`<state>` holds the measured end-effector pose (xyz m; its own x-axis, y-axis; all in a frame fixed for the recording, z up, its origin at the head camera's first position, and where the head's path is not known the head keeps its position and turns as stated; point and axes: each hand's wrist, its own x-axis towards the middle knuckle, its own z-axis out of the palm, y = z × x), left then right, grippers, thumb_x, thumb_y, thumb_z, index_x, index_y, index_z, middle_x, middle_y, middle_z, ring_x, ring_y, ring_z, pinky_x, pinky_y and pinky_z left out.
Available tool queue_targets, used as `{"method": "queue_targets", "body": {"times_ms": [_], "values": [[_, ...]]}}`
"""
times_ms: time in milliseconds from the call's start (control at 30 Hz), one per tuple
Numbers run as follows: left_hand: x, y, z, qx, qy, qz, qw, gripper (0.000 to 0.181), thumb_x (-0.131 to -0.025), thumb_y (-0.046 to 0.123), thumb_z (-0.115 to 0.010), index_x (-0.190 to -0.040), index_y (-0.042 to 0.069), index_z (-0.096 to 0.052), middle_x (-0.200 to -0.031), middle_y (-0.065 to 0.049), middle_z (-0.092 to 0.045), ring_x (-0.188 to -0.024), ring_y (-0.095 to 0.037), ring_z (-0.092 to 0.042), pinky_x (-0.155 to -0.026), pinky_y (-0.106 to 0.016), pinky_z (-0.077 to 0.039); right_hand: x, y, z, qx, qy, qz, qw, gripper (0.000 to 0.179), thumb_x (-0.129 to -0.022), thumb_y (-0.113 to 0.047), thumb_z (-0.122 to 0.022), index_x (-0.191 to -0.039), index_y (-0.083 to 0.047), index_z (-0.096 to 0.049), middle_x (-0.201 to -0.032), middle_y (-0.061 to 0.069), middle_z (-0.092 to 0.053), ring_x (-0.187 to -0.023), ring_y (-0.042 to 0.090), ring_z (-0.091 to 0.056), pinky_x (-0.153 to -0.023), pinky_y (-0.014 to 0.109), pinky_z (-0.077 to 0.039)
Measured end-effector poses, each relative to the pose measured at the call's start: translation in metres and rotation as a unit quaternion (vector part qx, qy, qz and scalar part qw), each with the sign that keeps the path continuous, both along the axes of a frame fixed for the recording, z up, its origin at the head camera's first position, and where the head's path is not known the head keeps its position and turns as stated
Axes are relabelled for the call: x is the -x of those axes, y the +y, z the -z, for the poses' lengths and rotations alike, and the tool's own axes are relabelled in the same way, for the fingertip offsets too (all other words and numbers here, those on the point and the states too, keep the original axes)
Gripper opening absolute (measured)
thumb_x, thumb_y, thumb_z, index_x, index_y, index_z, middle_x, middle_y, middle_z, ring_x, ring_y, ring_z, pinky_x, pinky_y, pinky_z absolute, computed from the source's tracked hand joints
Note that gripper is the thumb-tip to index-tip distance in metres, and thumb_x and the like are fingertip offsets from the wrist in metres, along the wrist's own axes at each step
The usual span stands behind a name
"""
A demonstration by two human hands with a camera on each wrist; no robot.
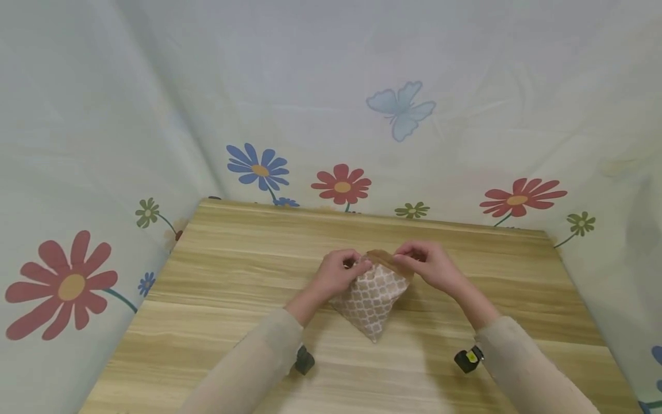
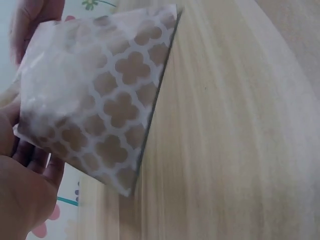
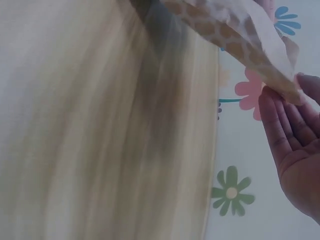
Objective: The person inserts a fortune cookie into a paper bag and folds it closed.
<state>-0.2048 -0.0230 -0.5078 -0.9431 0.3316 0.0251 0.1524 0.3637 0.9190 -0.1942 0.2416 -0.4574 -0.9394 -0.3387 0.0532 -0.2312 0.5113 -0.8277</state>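
Note:
A small paper bag [image 1: 374, 296], tan with a white quatrefoil lattice, is held up by its top edge over the table. One lower corner points down toward the person, and a plain brown strip [image 1: 381, 255] shows along the top. My left hand [image 1: 338, 273] pinches the top at the left, thumb in front. At the right end of that edge my right hand [image 1: 431, 264] pinches between thumb and fingers. In the left wrist view the patterned face of the bag [image 2: 117, 95] is spread flat. The right wrist view catches its folded corner [image 3: 287, 92] between the fingertips.
Below lies a light wood-grain table [image 1: 248, 259]. A pale cloth backdrop [image 1: 289, 86] printed with flowers and a butterfly rises behind and at both sides. Black wrist cameras sit on the left [image 1: 305, 360] and right [image 1: 468, 360] forearms.

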Motion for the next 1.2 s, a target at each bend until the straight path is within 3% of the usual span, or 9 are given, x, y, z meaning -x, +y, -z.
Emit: {"method": "queue_targets", "body": {"times_ms": [133, 267, 400, 600, 800, 900, 1200], "values": [[-0.001, 0.001, 0.002, -0.023, -0.003, -0.029, 0.9993, 0.033, -0.101, 0.041, -0.074, -0.082, 0.015, -0.07, -0.083, 0.004, -0.065, -0.082, -0.014, -0.056, -0.073, -0.031, -0.047, -0.012, 0.01, 0.008, 0.043, -0.044, 0.023, 0.9978, 0.035, -0.107, -0.024, -0.069, -0.129, 0.002, -0.069, -0.119, 0.017, -0.075, -0.103, 0.025, -0.073, -0.09, 0.035, -0.061], [-0.001, 0.002, 0.004, -0.043, -0.005, -0.07, 0.9966, 0.035, -0.101, 0.04, -0.075, -0.079, 0.014, -0.066, -0.083, 0.004, -0.064, -0.082, -0.014, -0.055, -0.073, -0.031, -0.047, -0.026, 0.013, 0.023, 0.103, -0.112, 0.047, 0.9872, 0.048, -0.108, -0.025, -0.066, -0.14, 0.01, -0.058, -0.127, 0.024, -0.072, -0.112, 0.039, -0.073, -0.099, 0.042, -0.059], [-0.002, 0.006, 0.002, -0.043, -0.008, -0.096, 0.9945, 0.034, -0.1, 0.036, -0.077, -0.078, 0.013, -0.065, -0.086, 0.003, -0.064, -0.085, -0.015, -0.056, -0.076, -0.032, -0.048, -0.034, 0.005, 0.035, 0.131, -0.148, 0.077, 0.9773, 0.05, -0.107, -0.029, -0.068, -0.14, 0.008, -0.057, -0.124, 0.019, -0.074, -0.113, 0.035, -0.074, -0.101, 0.037, -0.058], [-0.008, 0.014, -0.001, -0.052, -0.008, -0.111, 0.9924, 0.025, -0.099, 0.03, -0.078, -0.085, 0.01, -0.072, -0.093, -0.001, -0.071, -0.089, -0.016, -0.062, -0.08, -0.033, -0.054, -0.037, -0.015, 0.042, 0.147, -0.135, 0.115, 0.9732, 0.042, -0.105, -0.033, -0.07, -0.126, 0.003, -0.064, -0.115, 0.013, -0.074, -0.104, 0.018, -0.071, -0.096, 0.037, -0.059], [-0.014, 0.02, -0.002, -0.072, -0.015, -0.131, 0.9887, 0.024, -0.099, 0.029, -0.078, -0.087, 0.01, -0.071, -0.092, -0.001, -0.071, -0.088, -0.015, -0.062, -0.081, -0.033, -0.055, -0.037, -0.028, 0.045, 0.187, -0.133, 0.163, 0.9596, 0.049, -0.105, -0.033, -0.071, -0.141, 0.0, -0.062, -0.12, 0.013, -0.074, -0.101, 0.015, -0.071, -0.092, 0.028, -0.058], [-0.015, 0.022, -0.001, -0.076, -0.014, -0.146, 0.9862, 0.026, -0.1, 0.031, -0.077, -0.085, 0.011, -0.071, -0.09, 0.0, -0.07, -0.085, -0.015, -0.061, -0.078, -0.031, -0.053, -0.036, -0.034, 0.047, 0.201, -0.136, 0.173, 0.9546, 0.048, -0.107, -0.031, -0.069, -0.141, 0.001, -0.062, -0.116, 0.013, -0.075, -0.097, 0.014, -0.071, -0.089, 0.025, -0.057], [-0.018, 0.026, 0.003, -0.097, -0.028, -0.19, 0.9766, 0.027, -0.1, 0.032, -0.077, -0.084, 0.011, -0.073, -0.088, 0.0, -0.069, -0.084, -0.015, -0.061, -0.076, -0.029, -0.053, -0.037, -0.039, 0.056, 0.201, -0.104, 0.18, 0.9572, 0.041, -0.106, -0.023, -0.069, -0.137, 0.004, -0.064, -0.121, 0.024, -0.073, -0.097, 0.015, -0.07, -0.089, 0.024, -0.057]]}}
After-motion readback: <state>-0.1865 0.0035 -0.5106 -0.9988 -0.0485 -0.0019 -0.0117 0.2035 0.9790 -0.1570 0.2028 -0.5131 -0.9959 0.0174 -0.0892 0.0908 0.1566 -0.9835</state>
